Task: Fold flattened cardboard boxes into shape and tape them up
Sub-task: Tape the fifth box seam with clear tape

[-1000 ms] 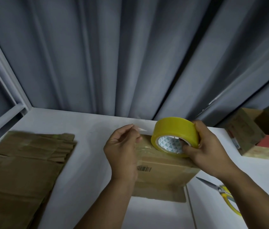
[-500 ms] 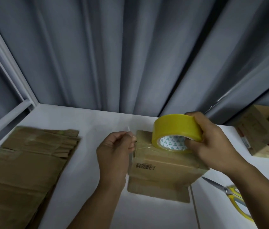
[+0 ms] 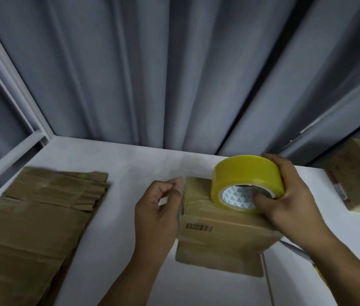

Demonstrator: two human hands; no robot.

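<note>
A small folded cardboard box with a barcode stands on the white table, a loose flap lying flat at its near side. My right hand grips a yellow tape roll resting on the box top, thumb inside the core. A glossy clear strip runs from the roll toward the box's left top edge. My left hand is at the box's left face, fingers loosely curled and thumb against the cardboard. Whether it holds the clear tape end is not visible. A stack of flattened boxes lies at the left.
Scissors with yellow handles lie on the table under my right forearm. Assembled cardboard boxes stand at the right edge. Grey curtains hang behind the table, and a white window frame runs along the left.
My left hand has dropped from a raised pinch on the tape end to the box's left face. The roll has come down onto the box top. The camera has tilted down.
</note>
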